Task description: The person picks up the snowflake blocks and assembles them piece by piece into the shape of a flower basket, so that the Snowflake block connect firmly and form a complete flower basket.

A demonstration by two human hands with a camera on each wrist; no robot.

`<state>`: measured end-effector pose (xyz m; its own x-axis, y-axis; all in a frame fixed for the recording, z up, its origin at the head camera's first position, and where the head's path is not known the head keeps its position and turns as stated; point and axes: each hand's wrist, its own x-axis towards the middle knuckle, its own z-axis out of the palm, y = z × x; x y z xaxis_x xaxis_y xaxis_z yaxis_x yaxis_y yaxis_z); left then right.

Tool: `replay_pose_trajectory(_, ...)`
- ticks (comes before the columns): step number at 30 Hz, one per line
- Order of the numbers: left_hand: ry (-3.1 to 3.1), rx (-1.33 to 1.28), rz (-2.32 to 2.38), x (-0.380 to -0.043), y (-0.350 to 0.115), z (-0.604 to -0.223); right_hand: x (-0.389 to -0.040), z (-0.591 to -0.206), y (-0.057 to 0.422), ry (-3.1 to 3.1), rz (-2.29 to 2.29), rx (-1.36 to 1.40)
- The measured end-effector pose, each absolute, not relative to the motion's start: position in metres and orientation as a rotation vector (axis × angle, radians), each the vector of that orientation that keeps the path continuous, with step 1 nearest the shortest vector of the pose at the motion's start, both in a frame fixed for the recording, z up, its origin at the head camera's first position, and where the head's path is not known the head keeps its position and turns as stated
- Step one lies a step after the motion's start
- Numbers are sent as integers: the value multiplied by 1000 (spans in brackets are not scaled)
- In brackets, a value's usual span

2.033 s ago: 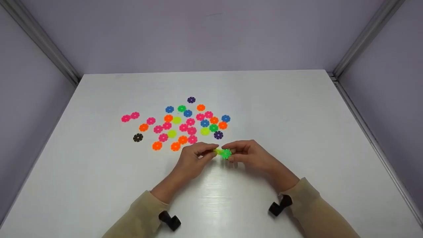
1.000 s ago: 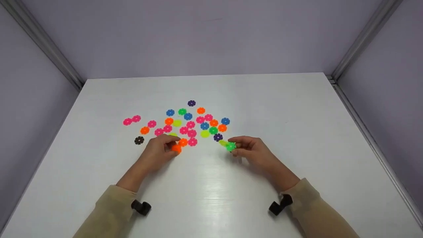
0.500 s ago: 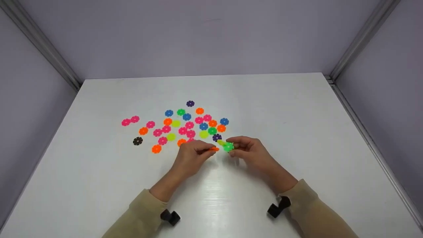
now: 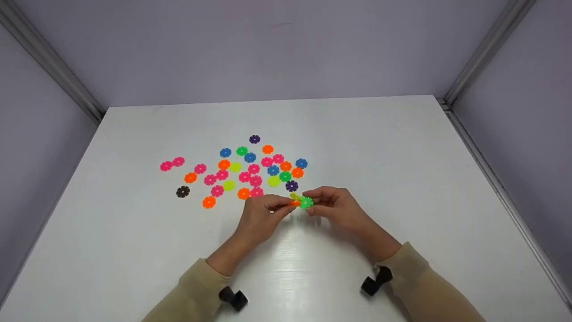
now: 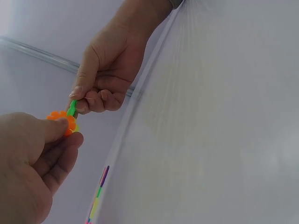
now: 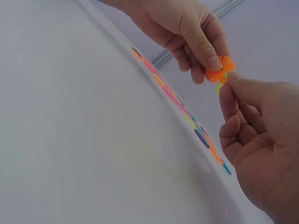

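Pinching by rims, presumably to leave slots free: my left grip (image 4: 260,218), an orange notched plastic disc (image 6: 227,66); right grip (image 4: 338,207), a green notched disc (image 4: 306,202), yellow piece (image 4: 293,195) beside it, well in from the white surface's (image 4: 380,134) far edge. I count loose discs: twelve pink (image 4: 244,177), seven orange (image 4: 208,202), four blue (image 4: 301,163), three yellow (image 4: 273,181), two green (image 4: 241,151), two purple (image 4: 254,139), one black (image 4: 182,192).

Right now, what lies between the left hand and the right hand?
The head view shows an orange disc, a green disc and a yellow disc there.

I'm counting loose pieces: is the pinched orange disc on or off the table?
Off: wrist views show the orange disc held above the table.
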<state>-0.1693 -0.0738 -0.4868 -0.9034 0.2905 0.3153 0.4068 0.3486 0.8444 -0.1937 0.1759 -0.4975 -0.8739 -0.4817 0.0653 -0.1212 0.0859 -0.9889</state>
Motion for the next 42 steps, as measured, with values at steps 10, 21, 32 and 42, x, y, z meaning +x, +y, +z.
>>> replay_pose_trajectory(10, -2362, -717, -1652, -171, -71, -486, -191, -491, 173, 2073, -1916, -577)
replay_pose_trajectory(21, -2442, -712, -1768, -173, -77, -487, -194, -493, 179, 2042, -1817, -694)
replay_pose_trajectory(32, -2502, -500, -1735, -185, -93, -487, -202, -496, 189, 2190, -1886, -474)
replay_pose_trajectory(42, -2626, -280, -1569, -213, -161, -471, -211, -496, 200, 2179, -2014, -308)
